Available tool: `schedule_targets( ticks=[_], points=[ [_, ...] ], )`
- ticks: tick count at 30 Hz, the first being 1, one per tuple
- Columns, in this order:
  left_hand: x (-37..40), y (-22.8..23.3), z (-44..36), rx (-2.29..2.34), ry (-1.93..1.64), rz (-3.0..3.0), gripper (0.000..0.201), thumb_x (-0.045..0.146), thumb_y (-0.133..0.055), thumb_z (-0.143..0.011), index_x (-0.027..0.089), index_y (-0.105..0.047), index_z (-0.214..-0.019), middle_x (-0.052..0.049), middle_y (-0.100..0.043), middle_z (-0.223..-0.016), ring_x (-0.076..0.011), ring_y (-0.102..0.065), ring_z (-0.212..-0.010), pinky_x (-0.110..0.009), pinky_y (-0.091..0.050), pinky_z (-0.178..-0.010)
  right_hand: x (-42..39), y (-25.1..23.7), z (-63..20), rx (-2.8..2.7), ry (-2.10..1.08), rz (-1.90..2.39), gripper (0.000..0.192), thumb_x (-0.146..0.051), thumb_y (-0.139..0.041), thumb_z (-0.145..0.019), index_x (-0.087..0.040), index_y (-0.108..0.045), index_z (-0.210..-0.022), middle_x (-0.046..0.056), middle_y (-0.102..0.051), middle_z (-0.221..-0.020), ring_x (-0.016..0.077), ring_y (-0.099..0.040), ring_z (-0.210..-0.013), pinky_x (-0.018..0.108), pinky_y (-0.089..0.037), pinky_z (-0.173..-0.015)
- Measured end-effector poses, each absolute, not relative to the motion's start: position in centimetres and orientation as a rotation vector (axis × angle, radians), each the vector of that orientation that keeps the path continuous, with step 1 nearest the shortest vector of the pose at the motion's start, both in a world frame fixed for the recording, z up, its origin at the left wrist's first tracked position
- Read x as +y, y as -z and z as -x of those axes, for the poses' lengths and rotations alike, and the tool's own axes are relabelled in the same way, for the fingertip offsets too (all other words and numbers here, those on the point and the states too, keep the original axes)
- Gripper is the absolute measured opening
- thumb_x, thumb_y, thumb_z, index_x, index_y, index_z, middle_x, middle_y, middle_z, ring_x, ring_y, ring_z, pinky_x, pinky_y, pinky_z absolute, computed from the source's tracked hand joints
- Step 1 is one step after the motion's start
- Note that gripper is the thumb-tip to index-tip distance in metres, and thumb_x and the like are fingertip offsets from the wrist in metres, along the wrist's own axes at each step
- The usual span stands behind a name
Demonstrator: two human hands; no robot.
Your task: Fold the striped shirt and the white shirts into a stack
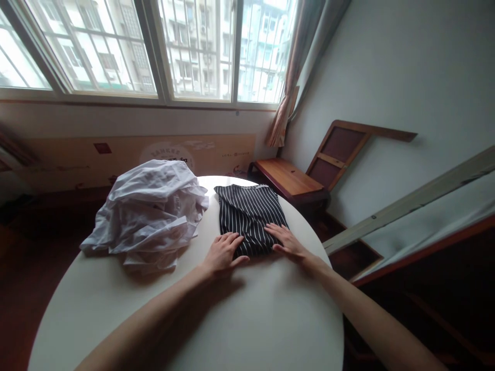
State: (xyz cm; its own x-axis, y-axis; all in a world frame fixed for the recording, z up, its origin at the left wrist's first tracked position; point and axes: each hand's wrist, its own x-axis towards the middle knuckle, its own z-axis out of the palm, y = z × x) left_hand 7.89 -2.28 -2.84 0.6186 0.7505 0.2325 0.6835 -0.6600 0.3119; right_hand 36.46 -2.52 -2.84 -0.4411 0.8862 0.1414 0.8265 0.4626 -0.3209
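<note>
A black garment with thin white stripes (251,211) lies folded into a rough square on the white round table (270,309). My left hand (224,251) rests at its near left corner, fingers stretched over the cloth and thumb along the near edge. On the near right part of the cloth lies my right hand (286,241), its fingers spread flat. Neither hand grips anything. To the left of the striped garment sits a loose, crumpled heap of white clothing (154,206), apart from both hands.
Beyond the table, a low wooden bench (290,175) stands near the corner, with a wooden panel (332,152) leaning on the wall. A long flat carton (216,149) stands below the barred window (197,51). A pale beam (410,196) slants at the right.
</note>
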Motion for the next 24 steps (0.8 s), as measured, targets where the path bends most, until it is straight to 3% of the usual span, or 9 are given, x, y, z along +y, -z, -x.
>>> schedule_targets(
  ticks=[3, 7, 9, 11, 14, 16, 19, 21, 24],
  points=[
    [-1.6, 2.3, -7.0, 1.287, -0.617, -2.531, 0.037, 0.044, -0.047, -0.09, 0.021, -0.058, -0.117, -0.008, -0.063, -0.112, -0.0222, -0.056, -0.102, -0.037, -0.041, -0.092, -3.4, 3.0, -37.6, -2.175, -0.276, 1.525, 0.052, -0.053, -0.044, -0.089, -0.017, -0.058, -0.123, 0.015, -0.05, -0.135, 0.0284, -0.045, -0.126, 0.047, -0.034, -0.104],
    [0.0, 2.2, -6.8, 1.324, -0.536, -2.499, 0.015, 0.029, -0.053, -0.088, 0.019, -0.064, -0.092, -0.006, -0.065, -0.09, -0.0197, -0.058, -0.084, -0.032, -0.044, -0.078, -4.4, 2.5, -37.7, -2.113, -0.251, 1.523, 0.027, -0.04, -0.055, -0.086, -0.019, -0.065, -0.099, 0.012, -0.061, -0.114, 0.0262, -0.055, -0.111, 0.044, -0.041, -0.098],
    [0.2, 2.3, -6.7, 1.308, -0.513, -2.539, 0.014, 0.026, -0.052, -0.088, 0.018, -0.062, -0.084, -0.005, -0.064, -0.084, -0.0195, -0.057, -0.079, -0.032, -0.043, -0.076, -4.9, 2.1, -37.6, -2.198, -0.25, 1.488, 0.025, -0.039, -0.061, -0.082, -0.019, -0.064, -0.097, 0.011, -0.061, -0.112, 0.0264, -0.054, -0.109, 0.044, -0.042, -0.096],
    [0.0, 2.4, -6.1, 1.329, -0.559, -2.591, 0.015, 0.025, -0.049, -0.09, 0.018, -0.06, -0.083, -0.006, -0.063, -0.084, -0.0202, -0.056, -0.081, -0.034, -0.042, -0.078, -5.3, 2.0, -37.8, -2.287, -0.24, 1.471, 0.038, -0.039, -0.068, -0.075, -0.019, -0.061, -0.106, 0.011, -0.059, -0.117, 0.028, -0.052, -0.112, 0.046, -0.041, -0.097],
    [-0.8, 2.5, -4.8, 1.354, -0.659, -2.631, 0.017, 0.026, -0.043, -0.092, 0.018, -0.058, -0.087, -0.008, -0.062, -0.096, -0.0217, -0.054, -0.091, -0.036, -0.042, -0.083, -5.5, 2.2, -38.2, -2.338, -0.208, 1.473, 0.048, -0.03, -0.067, -0.075, -0.02, -0.055, -0.12, 0.011, -0.056, -0.123, 0.0279, -0.05, -0.116, 0.047, -0.04, -0.099],
    [-1.4, 2.5, -4.1, 1.208, -0.668, -2.67, 0.02, 0.032, -0.045, -0.091, 0.018, -0.057, -0.099, -0.011, -0.058, -0.116, -0.023, -0.052, -0.105, -0.038, -0.04, -0.091, -5.3, 2.5, -38.2, -2.334, -0.183, 1.457, 0.048, -0.019, -0.06, -0.076, -0.02, -0.054, -0.124, 0.01, -0.057, -0.122, 0.0259, -0.051, -0.115, 0.045, -0.04, -0.1],
    [-1.8, 2.6, -4.0, 0.929, -0.562, -2.729, 0.058, 0.053, -0.057, -0.081, 0.02, -0.045, -0.128, -0.012, -0.042, -0.141, -0.0268, -0.04, -0.127, -0.042, -0.033, -0.103, -5.0, 2.7, -38.1, -2.325, -0.16, 1.404, 0.059, -0.009, -0.053, -0.071, -0.019, -0.05, -0.129, 0.01, -0.054, -0.128, 0.0253, -0.049, -0.119, 0.045, -0.039, -0.102],
    [-1.7, 2.7, -4.5, 0.899, -0.494, -2.75, 0.075, 0.058, -0.061, -0.076, 0.022, -0.038, -0.137, -0.011, -0.042, -0.142, -0.0288, -0.037, -0.13, -0.044, -0.03, -0.106, -4.8, 2.9, -38.0, -2.288, -0.139, 1.405, 0.065, -0.004, -0.05, -0.065, -0.018, -0.05, -0.129, 0.01, -0.055, -0.128, 0.0256, -0.049, -0.119, 0.046, -0.039, -0.103],
    [-1.4, 3.0, -5.5, 1.001, -0.512, -2.743, 0.056, 0.041, -0.061, -0.081, 0.023, -0.047, -0.132, -0.008, -0.054, -0.131, -0.0268, -0.046, -0.12, -0.043, -0.034, -0.101, -4.4, 3.3, -38.4, -2.186, -0.111, 1.456, 0.069, 0.003, -0.041, -0.056, -0.017, -0.057, -0.121, 0.01, -0.06, -0.123, 0.0247, -0.051, -0.118, 0.047, -0.039, -0.103]
  ],
)
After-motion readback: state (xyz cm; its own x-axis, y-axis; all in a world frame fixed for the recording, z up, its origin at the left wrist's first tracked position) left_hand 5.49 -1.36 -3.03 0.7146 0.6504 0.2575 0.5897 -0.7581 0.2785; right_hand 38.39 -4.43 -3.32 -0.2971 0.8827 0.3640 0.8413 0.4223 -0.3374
